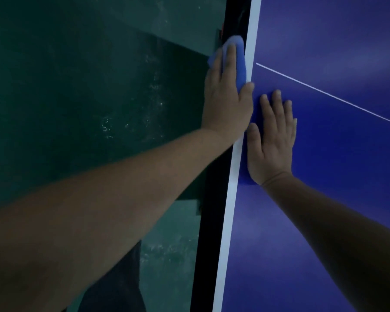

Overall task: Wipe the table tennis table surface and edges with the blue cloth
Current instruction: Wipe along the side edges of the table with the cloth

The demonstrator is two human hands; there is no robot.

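Note:
The blue table tennis table [324, 199] fills the right side, with a white border stripe [229, 221] along its left edge and a thin white centre line [324, 93] across it. My left hand [227, 95] presses the blue cloth [82, 52] against the table's black side edge, fingers laid straight over the cloth and thumb up on the white stripe. My right hand [271, 140] lies flat on the table top just inside the stripe, fingers spread and straight, holding nothing.
Left of the table lies a dark green floor [77, 97] with pale scuffs and dust marks. A dark shape, possibly my leg [117, 284], shows at the bottom. The table's black side edge [209, 210] runs down the frame's middle.

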